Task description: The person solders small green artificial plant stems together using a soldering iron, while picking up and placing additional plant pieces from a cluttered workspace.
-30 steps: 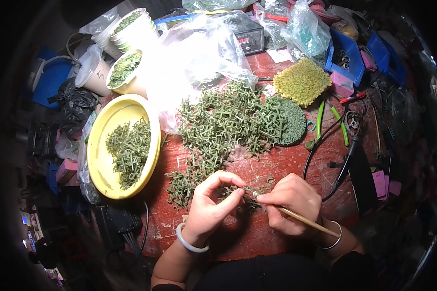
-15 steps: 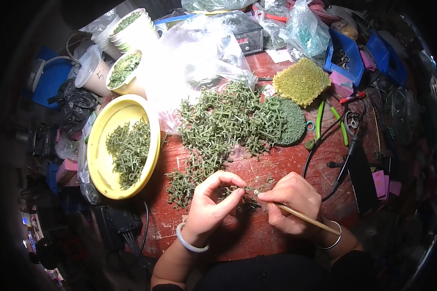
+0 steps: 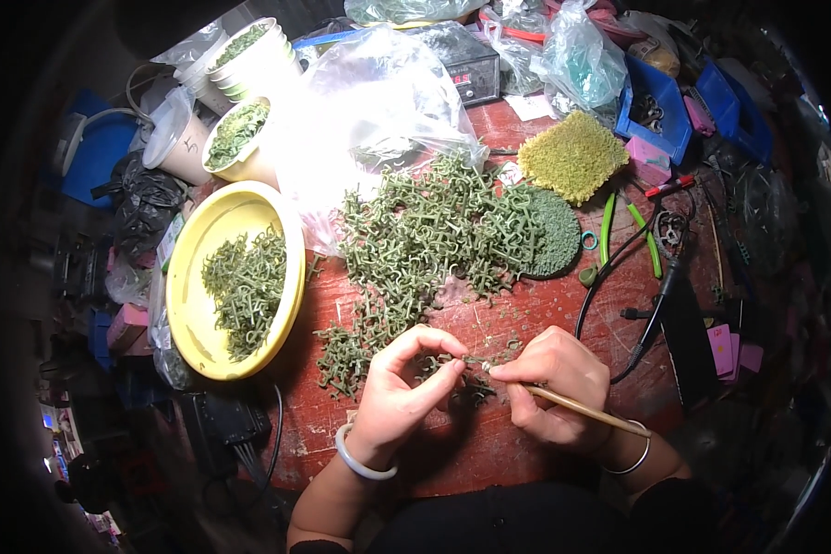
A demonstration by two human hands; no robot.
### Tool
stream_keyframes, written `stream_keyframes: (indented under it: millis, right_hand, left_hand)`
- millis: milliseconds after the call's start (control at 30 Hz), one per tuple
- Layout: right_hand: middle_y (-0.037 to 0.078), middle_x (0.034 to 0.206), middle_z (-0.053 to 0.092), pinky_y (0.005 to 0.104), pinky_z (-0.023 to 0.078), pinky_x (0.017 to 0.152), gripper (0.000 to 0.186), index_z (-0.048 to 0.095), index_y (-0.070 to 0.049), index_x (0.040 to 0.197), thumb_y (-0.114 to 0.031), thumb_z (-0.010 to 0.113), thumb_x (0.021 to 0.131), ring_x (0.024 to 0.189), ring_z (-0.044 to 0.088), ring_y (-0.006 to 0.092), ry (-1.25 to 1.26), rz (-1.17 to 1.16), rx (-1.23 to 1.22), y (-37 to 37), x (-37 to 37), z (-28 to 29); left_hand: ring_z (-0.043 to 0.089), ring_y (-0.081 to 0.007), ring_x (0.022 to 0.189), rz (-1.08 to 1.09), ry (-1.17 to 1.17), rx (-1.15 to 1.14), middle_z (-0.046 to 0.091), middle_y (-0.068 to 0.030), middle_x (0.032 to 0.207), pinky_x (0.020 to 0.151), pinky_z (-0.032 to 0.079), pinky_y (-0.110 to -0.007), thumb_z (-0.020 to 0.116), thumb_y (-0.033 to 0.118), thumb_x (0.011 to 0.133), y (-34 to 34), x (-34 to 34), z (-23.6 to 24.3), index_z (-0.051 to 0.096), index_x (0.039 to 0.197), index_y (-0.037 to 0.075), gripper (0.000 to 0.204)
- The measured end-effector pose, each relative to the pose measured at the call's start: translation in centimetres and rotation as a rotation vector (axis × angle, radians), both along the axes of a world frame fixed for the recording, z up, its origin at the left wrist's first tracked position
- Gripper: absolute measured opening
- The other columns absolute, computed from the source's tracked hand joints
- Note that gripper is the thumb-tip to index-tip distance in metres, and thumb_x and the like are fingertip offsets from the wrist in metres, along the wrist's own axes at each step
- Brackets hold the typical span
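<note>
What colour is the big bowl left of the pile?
Yellow: the bowl holds green pieces, clearest in the head view.

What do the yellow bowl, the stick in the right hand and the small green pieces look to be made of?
Yellow bowl: likely plastic, smooth, with a slight sheen. Stick in the right hand: probably wood or bamboo, pale tan, matte. Green pieces: look like matte moulded plastic or rubber, uniform hooked shapes; uncertain.

A small craft workshop: a worn red counter [image 3: 526,443] crowded with a heap of green plastic pieces [image 3: 434,231], green-handled pliers [image 3: 630,238], blue parts bins [image 3: 660,115], plastic bags [image 3: 379,92] and a small power unit [image 3: 466,69].
</note>
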State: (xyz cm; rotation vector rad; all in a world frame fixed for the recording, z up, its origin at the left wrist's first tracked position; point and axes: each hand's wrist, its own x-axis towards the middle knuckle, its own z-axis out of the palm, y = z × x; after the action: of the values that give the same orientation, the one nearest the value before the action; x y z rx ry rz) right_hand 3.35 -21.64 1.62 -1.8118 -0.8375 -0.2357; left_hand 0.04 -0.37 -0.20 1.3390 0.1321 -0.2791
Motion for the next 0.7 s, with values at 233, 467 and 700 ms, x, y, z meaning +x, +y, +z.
stream_keyframes:
  millis: [233, 467, 700]
  right_hand:
    - [0.010, 0.081, 0.064, 0.0338, 0.050, 0.063, 0.023, 0.071, -0.001, 0.098, 0.004, 0.071, 0.076, 0.067, 0.061, 0.0248, 0.043, 0.017, 0.031, -0.04, -0.02, -0.16]
    - [0.007, 0.080, 0.065, 0.0312, 0.048, 0.062, 0.021, 0.072, -0.001, 0.095, 0.007, 0.068, 0.077, 0.068, 0.060, 0.0200, 0.095, -0.007, 0.026, -0.10, -0.06, 0.02]
    - [0.008, 0.080, 0.065, 0.0315, 0.049, 0.062, 0.022, 0.072, -0.001, 0.097, 0.006, 0.069, 0.076, 0.067, 0.060, 0.0212, 0.077, 0.003, 0.041, -0.17, -0.14, -0.17]
  left_hand:
    - [0.059, -0.0083, 0.094, -0.001, -0.012, 0.046, 0.062, -0.0027, 0.104, 0.082, 0.049, -0.023, 0.068, -0.003, 0.092, 0.04, -0.04, 0.04, 0.067, 0.105, 0.001, 0.015]
    - [0.060, -0.0077, 0.091, -0.006, -0.027, 0.004, 0.062, -0.0025, 0.102, 0.079, 0.049, -0.022, 0.068, -0.004, 0.092, -0.01, -0.02, 0.10, 0.066, 0.106, 0.001, 0.015]
    - [0.060, -0.0083, 0.091, -0.009, -0.016, -0.012, 0.062, -0.0030, 0.102, 0.080, 0.049, -0.023, 0.068, -0.005, 0.092, -0.04, -0.01, 0.06, 0.066, 0.105, 0.001, 0.015]
